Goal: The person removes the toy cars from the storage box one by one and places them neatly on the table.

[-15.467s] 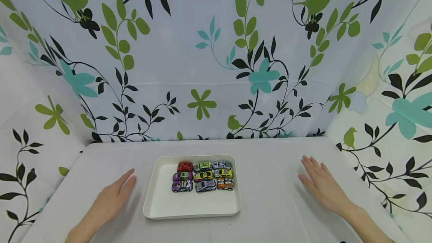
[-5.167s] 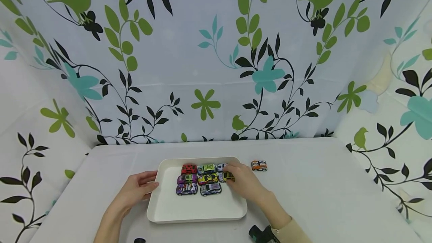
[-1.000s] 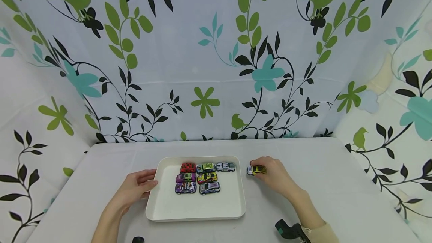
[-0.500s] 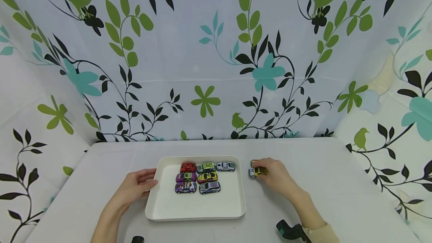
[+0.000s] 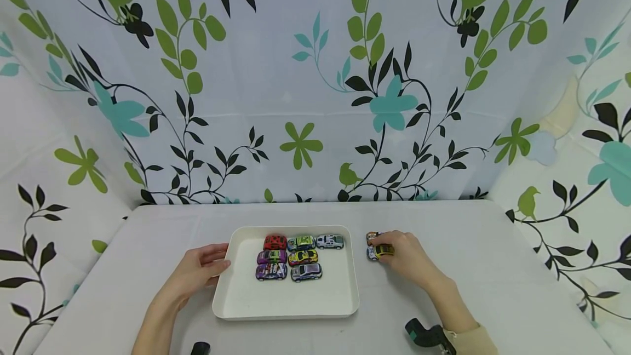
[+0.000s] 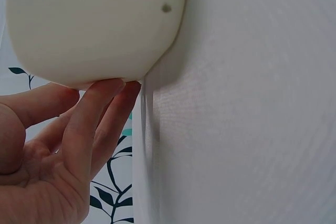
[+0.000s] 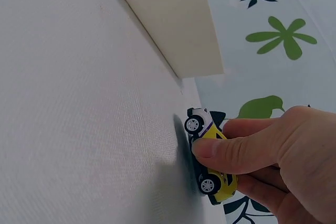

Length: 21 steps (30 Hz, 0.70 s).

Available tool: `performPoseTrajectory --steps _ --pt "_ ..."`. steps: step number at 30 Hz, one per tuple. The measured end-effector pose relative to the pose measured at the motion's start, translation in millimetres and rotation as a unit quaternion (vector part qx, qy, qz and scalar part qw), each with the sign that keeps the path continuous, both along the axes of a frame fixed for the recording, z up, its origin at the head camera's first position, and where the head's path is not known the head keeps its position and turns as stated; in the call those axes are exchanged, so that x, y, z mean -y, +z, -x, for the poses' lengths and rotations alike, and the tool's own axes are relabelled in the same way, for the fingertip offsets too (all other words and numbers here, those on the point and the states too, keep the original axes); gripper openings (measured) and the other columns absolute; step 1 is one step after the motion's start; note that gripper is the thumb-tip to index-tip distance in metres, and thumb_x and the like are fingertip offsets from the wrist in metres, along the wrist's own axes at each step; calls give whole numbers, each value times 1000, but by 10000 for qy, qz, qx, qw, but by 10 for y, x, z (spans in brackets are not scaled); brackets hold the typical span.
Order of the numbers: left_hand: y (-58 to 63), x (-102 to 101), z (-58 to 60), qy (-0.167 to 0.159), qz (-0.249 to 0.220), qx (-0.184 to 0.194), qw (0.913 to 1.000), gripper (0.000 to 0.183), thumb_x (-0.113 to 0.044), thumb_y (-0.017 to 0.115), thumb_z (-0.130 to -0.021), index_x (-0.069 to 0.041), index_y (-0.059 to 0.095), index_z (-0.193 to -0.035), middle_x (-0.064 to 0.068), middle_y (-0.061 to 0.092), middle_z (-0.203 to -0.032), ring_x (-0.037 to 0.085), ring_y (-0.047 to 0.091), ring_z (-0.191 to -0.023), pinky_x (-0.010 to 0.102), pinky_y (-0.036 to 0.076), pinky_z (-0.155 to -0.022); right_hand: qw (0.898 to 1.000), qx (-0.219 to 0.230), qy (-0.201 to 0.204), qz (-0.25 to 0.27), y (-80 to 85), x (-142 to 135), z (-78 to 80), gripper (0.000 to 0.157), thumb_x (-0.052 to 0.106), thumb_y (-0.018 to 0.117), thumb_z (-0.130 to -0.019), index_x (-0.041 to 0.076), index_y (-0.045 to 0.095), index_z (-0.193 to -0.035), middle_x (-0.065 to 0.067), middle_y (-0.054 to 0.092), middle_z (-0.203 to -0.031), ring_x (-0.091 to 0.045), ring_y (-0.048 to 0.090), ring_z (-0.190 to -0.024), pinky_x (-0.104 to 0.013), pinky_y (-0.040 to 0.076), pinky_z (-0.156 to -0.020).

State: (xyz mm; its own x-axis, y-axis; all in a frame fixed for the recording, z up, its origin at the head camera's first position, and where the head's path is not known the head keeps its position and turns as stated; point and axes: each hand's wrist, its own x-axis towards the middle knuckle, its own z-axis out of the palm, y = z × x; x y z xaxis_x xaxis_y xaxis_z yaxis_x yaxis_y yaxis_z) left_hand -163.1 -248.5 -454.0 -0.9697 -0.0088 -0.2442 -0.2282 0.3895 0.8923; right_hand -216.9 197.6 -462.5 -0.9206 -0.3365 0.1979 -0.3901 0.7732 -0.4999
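My right hand (image 5: 411, 259) pinches a yellow and white toy car (image 5: 377, 252) between thumb and fingers, right of the tray. In the right wrist view the car (image 7: 224, 183) shows its dark wheels close to the white cloth. Just behind it is an orange toy car (image 5: 372, 236), partly covered by the fingers. The fingertips of my left hand (image 5: 194, 272) rest against the left outer wall of the white tray (image 5: 286, 304); the left wrist view shows thumb and fingers touching that wall (image 6: 100, 30). Several toy cars stand in rows in the tray, among them a red one (image 5: 275, 242).
A white cloth covers the table (image 5: 443, 218). Behind it hangs a curtain (image 5: 256, 70) with leaves, birds and flowers. A black device (image 5: 425, 336) sits at the right wrist, and another dark piece (image 5: 200, 348) shows near the left forearm.
The orange car, then the yellow and white car, have left the tray for the table on the right. Lately my right hand has shifted slightly rightward. My left hand stays at the tray.
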Motion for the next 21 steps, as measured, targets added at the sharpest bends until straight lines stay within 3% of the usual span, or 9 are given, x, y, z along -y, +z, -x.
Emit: performPoseTrajectory --steps 21 --pt "16 -3 -15 -40 -5 -41 10000 51 -9 63 -98 9 46 -143 31 55 -138 33 67 -113 43 61 -84 9996 49 -144 -226 -27 -7 -8 36 -5 84 -73 11 78 -105 -10 74 -110 -32 67 -108 -48 56 -93"
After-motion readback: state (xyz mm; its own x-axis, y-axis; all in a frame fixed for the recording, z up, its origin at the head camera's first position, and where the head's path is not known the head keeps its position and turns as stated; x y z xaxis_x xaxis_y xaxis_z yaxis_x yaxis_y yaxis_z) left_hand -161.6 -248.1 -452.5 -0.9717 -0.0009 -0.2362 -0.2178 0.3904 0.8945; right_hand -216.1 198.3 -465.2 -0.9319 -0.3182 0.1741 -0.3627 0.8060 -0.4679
